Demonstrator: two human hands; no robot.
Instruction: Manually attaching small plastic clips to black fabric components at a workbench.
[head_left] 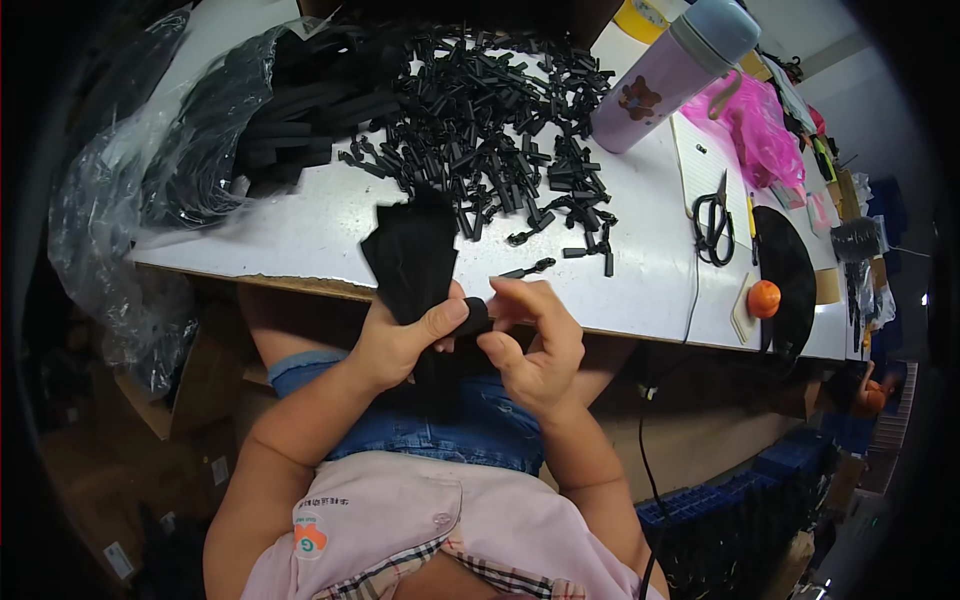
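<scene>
Left hand: I see my left hand point(400, 345) closed around a fanned bundle of flat black fabric strips point(413, 262), thumb pressed across the front; the grip is clamped on the bundle just below its middle, which I judge keeps the strips stacked and stops them sliding apart.

Right hand: my right hand point(535, 345) sits just right of the left, fingertips pinched together on a small black piece point(474, 316) at the bundle's right edge; whether that piece is a separate part or the end of one strip I cannot tell.

Where the bundle is: held in the air at the near edge of the white surface point(300, 225), above my lap, not resting on anything.

Long axis: the strips run near to far, almost upright in the view; the wider fanned end points far and a little left over the surface, and the narrow end hangs down behind my hands toward my lap.

Loose parts: a spread heap of small black plastic clips point(490, 130) lies on the far middle of the surface, within reach, and one lone black clip point(528, 268) lies just beyond my right fingers.

Left side: clear plastic bags of black strips point(200, 150) slump at the far left.

Right side: a lilac drinking bottle point(670, 75) lies tilted, black scissors point(712, 225) lie beside it, and a small orange ball point(764, 298) sits at the near right edge.
</scene>
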